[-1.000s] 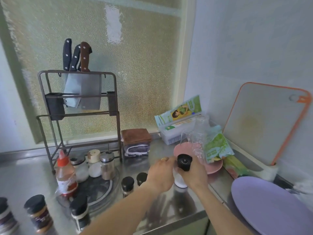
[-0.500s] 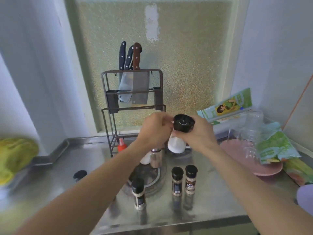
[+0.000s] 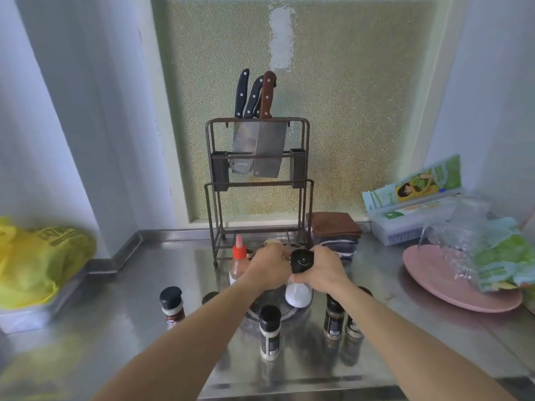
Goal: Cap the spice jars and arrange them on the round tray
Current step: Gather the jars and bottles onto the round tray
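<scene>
Both my hands hold one white jar (image 3: 298, 295) with a black cap (image 3: 302, 260) over the round tray (image 3: 289, 312). My right hand (image 3: 325, 270) wraps the jar's upper part. My left hand (image 3: 267, 266) grips it from the left, fingers at the cap. The tray is mostly hidden under my hands. Capped spice jars stand on the steel counter around it: one at the left (image 3: 172, 306), one in front (image 3: 269, 331), two at the right (image 3: 333, 319) (image 3: 353, 325). A red-topped sauce bottle (image 3: 238, 263) stands at the tray's back left.
A knife rack (image 3: 257, 180) with knives stands behind the tray. Folded cloths (image 3: 333, 230) lie to its right. A pink plate (image 3: 440, 280) with plastic bags sits at the right, a yellow bag (image 3: 34, 256) on a tray at the left. The counter's front edge is near me.
My view has swung left and back, so the tray now sits centred. Both hands carried the white jar from the counter's right side, up, then down over the round tray.
</scene>
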The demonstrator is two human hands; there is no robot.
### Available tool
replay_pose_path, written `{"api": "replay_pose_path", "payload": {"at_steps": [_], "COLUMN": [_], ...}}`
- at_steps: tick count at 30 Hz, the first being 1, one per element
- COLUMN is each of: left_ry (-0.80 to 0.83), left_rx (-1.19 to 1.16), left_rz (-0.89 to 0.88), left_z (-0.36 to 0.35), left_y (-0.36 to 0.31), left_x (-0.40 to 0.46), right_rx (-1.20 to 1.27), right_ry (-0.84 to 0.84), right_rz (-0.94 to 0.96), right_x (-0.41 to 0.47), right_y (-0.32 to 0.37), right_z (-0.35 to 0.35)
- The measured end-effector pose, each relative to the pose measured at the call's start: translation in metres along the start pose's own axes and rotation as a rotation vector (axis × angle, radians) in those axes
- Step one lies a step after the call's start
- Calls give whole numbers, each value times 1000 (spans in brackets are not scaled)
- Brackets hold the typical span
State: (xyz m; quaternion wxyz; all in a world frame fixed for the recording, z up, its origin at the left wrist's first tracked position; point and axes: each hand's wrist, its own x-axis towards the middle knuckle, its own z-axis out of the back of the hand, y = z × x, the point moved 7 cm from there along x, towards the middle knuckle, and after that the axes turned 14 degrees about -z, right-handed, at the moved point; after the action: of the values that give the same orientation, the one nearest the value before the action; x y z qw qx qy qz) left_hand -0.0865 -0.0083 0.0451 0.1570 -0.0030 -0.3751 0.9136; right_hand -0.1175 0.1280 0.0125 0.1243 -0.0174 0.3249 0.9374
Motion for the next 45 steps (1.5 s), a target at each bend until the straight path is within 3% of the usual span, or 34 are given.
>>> {"api": "replay_pose_path", "payload": {"at_steps": [11,15,17,21,25,28,34,39,45], "left_ry": [-23,-131,-196,-211,-105,-54,-189,-302,-284], "left_rx": [159,255,305,466,537,524,476,374,280], "left_rz": [-78,-187,-193,-62,108,157,99,-22,-209], "left_z": [8,46,71,113,122,115,116,135,118], "left_y": [7,18,28,76,120,142,150,108,45], "left_x": [-15,-46,-67,-99,-119,-129,-134,-130,-87], "right_rx": [-22,-48,-48,-90,-191,-312,-345,-116,-147], "right_ry": [-24,-241,-265,-140,-45,-15,1,-21,-119], "right_rz": [-1,129,247,433,543,549,481,435,306], "right_x": [-7,-45,-76,-123,-137,-133,-126,-122,-100], "right_y": [1,11,23,62,107,124,124,122,102], "right_z": [0,27,30,-5,-66,-105,-128,-70,-5]}}
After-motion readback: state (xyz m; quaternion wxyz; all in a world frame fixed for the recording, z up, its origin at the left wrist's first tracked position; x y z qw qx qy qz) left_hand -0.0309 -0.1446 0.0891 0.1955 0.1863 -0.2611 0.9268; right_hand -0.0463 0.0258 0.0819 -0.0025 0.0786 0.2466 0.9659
